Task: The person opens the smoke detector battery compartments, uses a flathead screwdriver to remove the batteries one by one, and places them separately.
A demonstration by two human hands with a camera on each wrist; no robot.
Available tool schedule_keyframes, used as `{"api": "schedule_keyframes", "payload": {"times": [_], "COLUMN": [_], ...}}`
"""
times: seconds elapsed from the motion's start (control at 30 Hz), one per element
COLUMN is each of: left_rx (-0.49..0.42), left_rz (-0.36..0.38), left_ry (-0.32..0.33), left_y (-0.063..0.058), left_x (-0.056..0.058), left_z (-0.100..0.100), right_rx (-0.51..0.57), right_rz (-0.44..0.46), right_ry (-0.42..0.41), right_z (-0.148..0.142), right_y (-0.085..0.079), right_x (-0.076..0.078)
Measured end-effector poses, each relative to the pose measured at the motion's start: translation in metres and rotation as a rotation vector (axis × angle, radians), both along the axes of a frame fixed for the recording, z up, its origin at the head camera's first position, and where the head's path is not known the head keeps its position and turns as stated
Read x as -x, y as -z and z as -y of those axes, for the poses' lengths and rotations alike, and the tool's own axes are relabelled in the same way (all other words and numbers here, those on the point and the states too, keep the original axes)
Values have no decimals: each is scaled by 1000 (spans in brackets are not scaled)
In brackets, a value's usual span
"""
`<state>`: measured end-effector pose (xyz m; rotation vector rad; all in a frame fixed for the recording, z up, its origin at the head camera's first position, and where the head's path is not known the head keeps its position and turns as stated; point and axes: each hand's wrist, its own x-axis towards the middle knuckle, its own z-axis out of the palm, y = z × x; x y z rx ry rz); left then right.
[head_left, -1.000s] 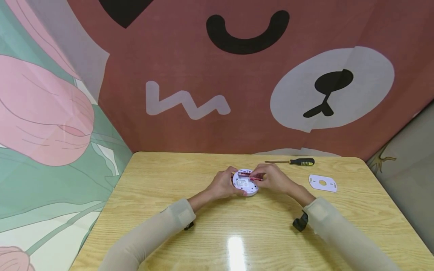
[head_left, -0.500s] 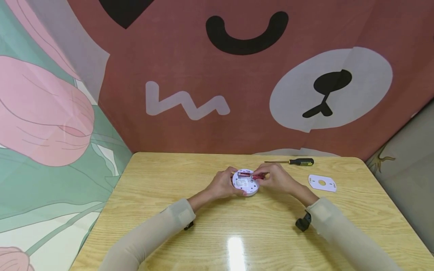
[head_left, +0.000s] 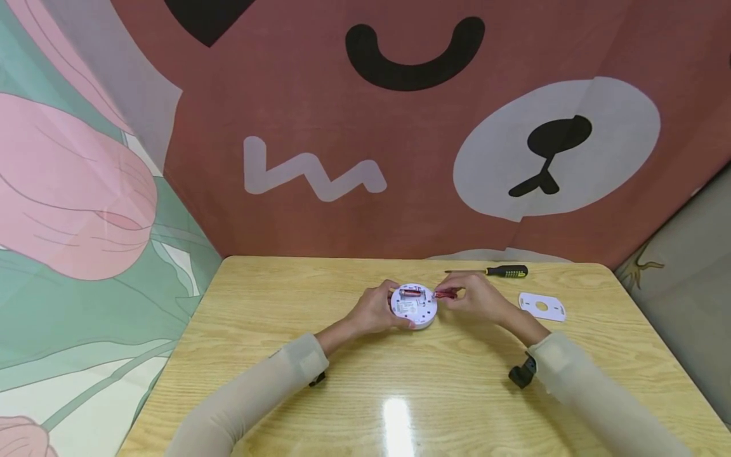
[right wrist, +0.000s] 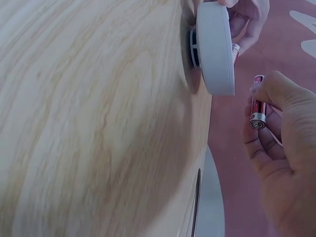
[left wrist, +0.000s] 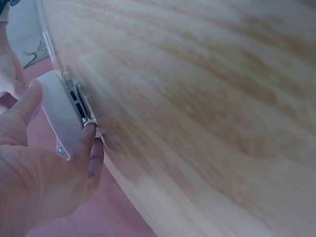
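Note:
My left hand (head_left: 375, 308) grips a round white smoke detector (head_left: 415, 311) by its left rim, its back turned up over the table. A red battery (head_left: 411, 293) lies in the battery compartment near the top of that back; the slot below it is bare. Just right of the detector, my right hand (head_left: 473, 299) pinches another red battery (right wrist: 258, 103) between thumb and fingers, apart from the detector in the right wrist view. Seen from the left wrist, my thumb and fingers (left wrist: 88, 140) span the detector's edge, and dark vents show on its front side.
A black-handled screwdriver (head_left: 507, 271) lies behind my right hand, near the table's back edge. To the right is a flat white mounting plate (head_left: 541, 306) with a round hole. Behind the wooden table (head_left: 320, 285) hangs a printed cloth (head_left: 320, 222).
My right hand has drawn the battery out of the compartment and away to the right, past the detector's rim. The left hand and the detector have stayed almost still.

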<state>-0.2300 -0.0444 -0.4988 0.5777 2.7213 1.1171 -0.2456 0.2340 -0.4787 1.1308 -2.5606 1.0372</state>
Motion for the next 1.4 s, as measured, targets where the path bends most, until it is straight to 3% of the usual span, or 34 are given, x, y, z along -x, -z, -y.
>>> {"api": "schedule_keyframes", "payload": {"times": [0.37, 0.8, 1.07, 1.4], "left_rx": [2, 1, 4, 11], "left_rz": [8, 16, 11, 26], "left_ry": [-1, -1, 3, -5], "left_y": [0, 0, -2, -3], "left_x": [0, -2, -2, -2], "left_z": [0, 0, 0, -1], "right_rx": [16, -6, -32, -56], "right_rz": [-65, -89, -49, -83], "right_ry": [9, 25, 58, 107], "right_z": [-18, -40, -57, -80], "right_y": [-2, -3, -4, 2], "right_x": [0, -2, -3, -2]}}
